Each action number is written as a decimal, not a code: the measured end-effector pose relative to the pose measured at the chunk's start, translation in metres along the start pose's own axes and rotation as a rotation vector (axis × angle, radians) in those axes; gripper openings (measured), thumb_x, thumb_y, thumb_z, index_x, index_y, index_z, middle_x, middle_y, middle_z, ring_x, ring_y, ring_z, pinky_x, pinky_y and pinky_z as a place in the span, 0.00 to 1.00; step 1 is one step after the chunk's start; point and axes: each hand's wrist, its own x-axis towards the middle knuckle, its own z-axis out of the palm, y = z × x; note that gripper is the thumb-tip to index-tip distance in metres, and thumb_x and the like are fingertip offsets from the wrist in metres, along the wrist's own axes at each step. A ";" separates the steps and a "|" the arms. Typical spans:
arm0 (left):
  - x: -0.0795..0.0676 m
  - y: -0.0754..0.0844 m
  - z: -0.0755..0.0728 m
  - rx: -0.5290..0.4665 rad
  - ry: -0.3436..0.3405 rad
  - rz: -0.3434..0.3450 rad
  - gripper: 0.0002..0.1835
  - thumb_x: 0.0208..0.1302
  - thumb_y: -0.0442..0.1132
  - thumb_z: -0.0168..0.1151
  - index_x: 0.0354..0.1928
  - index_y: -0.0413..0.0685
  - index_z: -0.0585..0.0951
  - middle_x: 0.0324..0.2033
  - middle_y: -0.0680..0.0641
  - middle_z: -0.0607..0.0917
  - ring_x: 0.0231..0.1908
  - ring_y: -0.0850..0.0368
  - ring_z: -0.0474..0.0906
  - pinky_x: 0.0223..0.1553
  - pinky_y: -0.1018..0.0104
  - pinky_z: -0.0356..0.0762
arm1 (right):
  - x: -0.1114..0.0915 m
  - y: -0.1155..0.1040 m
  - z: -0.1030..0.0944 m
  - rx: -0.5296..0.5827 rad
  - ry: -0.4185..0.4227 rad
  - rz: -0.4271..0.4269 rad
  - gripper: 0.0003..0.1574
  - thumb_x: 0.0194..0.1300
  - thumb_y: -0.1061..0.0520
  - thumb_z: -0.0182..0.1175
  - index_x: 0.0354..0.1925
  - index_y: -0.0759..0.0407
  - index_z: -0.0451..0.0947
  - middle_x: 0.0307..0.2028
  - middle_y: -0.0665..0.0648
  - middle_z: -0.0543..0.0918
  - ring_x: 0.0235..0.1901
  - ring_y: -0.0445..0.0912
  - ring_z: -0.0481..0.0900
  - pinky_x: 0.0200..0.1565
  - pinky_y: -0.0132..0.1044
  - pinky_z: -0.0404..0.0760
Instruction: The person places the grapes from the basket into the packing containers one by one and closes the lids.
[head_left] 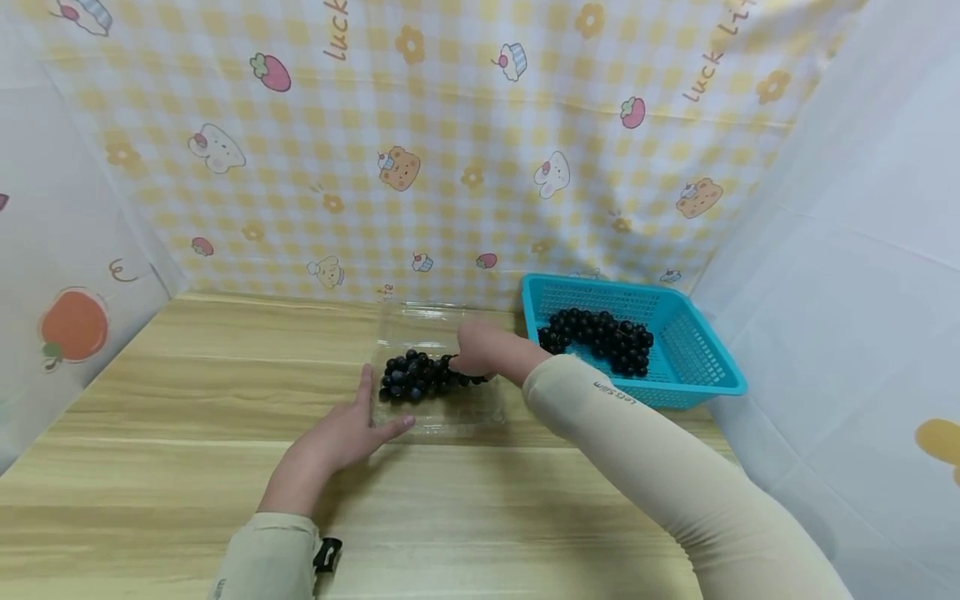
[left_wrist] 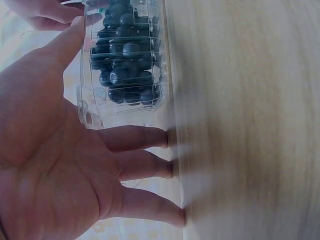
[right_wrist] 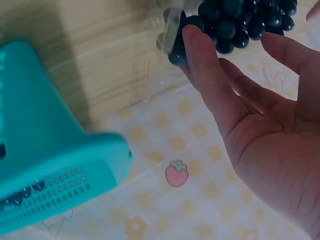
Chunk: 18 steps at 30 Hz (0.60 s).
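Observation:
A bunch of dark grapes (head_left: 420,375) lies in a clear plastic container (head_left: 450,417), whose clear lid (head_left: 423,315) stands open at the back. My left hand (head_left: 348,433) rests at the container's left end, thumb along the front side and the other fingers straight. Those fingertips reach down to the table in the left wrist view. Over the right end of the bunch is my right hand (head_left: 483,346). In the right wrist view its index finger (right_wrist: 200,50) is extended against the grapes (right_wrist: 227,27), with the thumb (right_wrist: 282,47) spread apart close to them.
To the right stands a blue plastic basket (head_left: 693,389) holding another bunch of dark grapes (head_left: 600,333). A checked cloth (head_left: 450,217) hangs behind the wooden table (head_left: 187,433). White sheeting (head_left: 840,317) borders the right side.

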 end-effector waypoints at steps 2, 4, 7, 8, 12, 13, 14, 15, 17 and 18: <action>0.000 0.000 0.000 0.003 0.000 0.000 0.71 0.68 0.79 0.53 0.83 0.39 0.24 0.68 0.20 0.75 0.57 0.26 0.84 0.67 0.28 0.75 | 0.003 0.000 0.005 -0.019 -0.001 -0.003 0.32 0.80 0.46 0.59 0.16 0.50 0.66 0.12 0.47 0.68 0.14 0.42 0.76 0.37 0.36 0.83; 0.000 0.001 0.000 0.006 0.002 0.001 0.71 0.68 0.80 0.53 0.83 0.39 0.25 0.68 0.20 0.74 0.59 0.24 0.82 0.67 0.28 0.74 | 0.005 0.000 0.010 -0.031 -0.003 -0.005 0.32 0.79 0.46 0.59 0.16 0.50 0.66 0.13 0.47 0.70 0.14 0.42 0.75 0.38 0.37 0.84; 0.000 0.001 0.001 0.010 0.003 0.003 0.71 0.68 0.80 0.53 0.83 0.38 0.25 0.69 0.20 0.73 0.62 0.23 0.80 0.68 0.28 0.73 | 0.009 0.000 0.015 -0.026 -0.001 0.000 0.32 0.78 0.48 0.59 0.16 0.50 0.66 0.13 0.48 0.72 0.13 0.41 0.75 0.42 0.39 0.86; 0.000 0.001 0.001 0.012 0.003 0.003 0.70 0.68 0.80 0.53 0.83 0.38 0.25 0.69 0.20 0.73 0.63 0.22 0.79 0.68 0.28 0.73 | 0.010 0.000 0.017 -0.021 0.001 0.005 0.31 0.78 0.48 0.59 0.16 0.50 0.67 0.12 0.48 0.72 0.13 0.41 0.75 0.45 0.39 0.86; 0.000 0.002 0.001 0.020 -0.001 -0.002 0.69 0.70 0.78 0.53 0.83 0.38 0.25 0.70 0.19 0.72 0.66 0.21 0.76 0.69 0.27 0.72 | 0.016 -0.001 0.020 -0.011 0.035 0.011 0.28 0.79 0.46 0.60 0.20 0.53 0.71 0.12 0.49 0.75 0.12 0.41 0.74 0.53 0.41 0.85; 0.000 0.002 0.001 0.022 -0.003 -0.004 0.69 0.70 0.78 0.53 0.83 0.38 0.25 0.69 0.19 0.72 0.66 0.21 0.75 0.69 0.27 0.72 | 0.016 -0.001 0.021 -0.002 0.046 0.010 0.26 0.79 0.46 0.60 0.23 0.53 0.73 0.14 0.50 0.76 0.12 0.41 0.75 0.54 0.41 0.86; 0.000 0.003 0.000 0.024 -0.004 -0.007 0.70 0.70 0.79 0.52 0.83 0.38 0.25 0.69 0.19 0.72 0.67 0.20 0.75 0.69 0.27 0.72 | 0.017 -0.002 0.021 0.004 0.054 0.007 0.24 0.79 0.45 0.61 0.25 0.55 0.75 0.16 0.50 0.78 0.13 0.41 0.76 0.55 0.42 0.86; 0.000 0.003 0.000 0.024 -0.006 -0.008 0.70 0.70 0.79 0.52 0.83 0.38 0.24 0.69 0.18 0.72 0.67 0.20 0.75 0.68 0.27 0.72 | 0.018 -0.003 0.022 0.012 0.062 0.003 0.23 0.78 0.44 0.61 0.28 0.56 0.77 0.19 0.51 0.79 0.14 0.41 0.76 0.56 0.42 0.86; 0.000 0.003 0.000 0.022 -0.010 -0.014 0.70 0.70 0.79 0.52 0.83 0.38 0.24 0.69 0.19 0.74 0.66 0.21 0.75 0.68 0.27 0.72 | 0.019 -0.004 0.022 0.024 0.074 -0.003 0.21 0.78 0.43 0.61 0.34 0.57 0.80 0.23 0.51 0.81 0.16 0.42 0.77 0.57 0.42 0.85; -0.001 0.003 0.000 0.019 -0.010 -0.015 0.70 0.69 0.79 0.52 0.83 0.38 0.23 0.68 0.20 0.74 0.66 0.22 0.76 0.68 0.27 0.72 | 0.019 -0.006 0.023 0.026 0.083 -0.006 0.21 0.78 0.42 0.62 0.36 0.57 0.81 0.24 0.51 0.81 0.17 0.42 0.78 0.56 0.42 0.85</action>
